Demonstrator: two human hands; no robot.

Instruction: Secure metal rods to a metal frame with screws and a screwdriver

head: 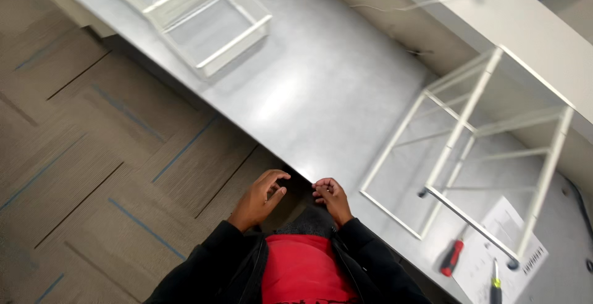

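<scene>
We've both hands empty: left hand [258, 196] loosely curled, right hand [331, 196] half-clenched, at the surface [321, 94] edge. White wire frame [469, 149] lies to our right, nearer right hand.

view count: only one view is given, the head one, so no overlap with a second view can be told
position: worn on the head, well above the grey table [321, 88] and the carpet floor [92, 156]
direction: pointed steeply down and a bit forward, the picture tilted so the table edge runs diagonally
distance: the left hand [258, 198] and right hand [332, 198] are caught close, at the bottom middle
near: red top and dark sleeves fill the bottom edge
far: wire basket [197, 20] seen top left
right: white metal frame [475, 149] is taken in, with a paper sheet [494, 248] beside it
</scene>
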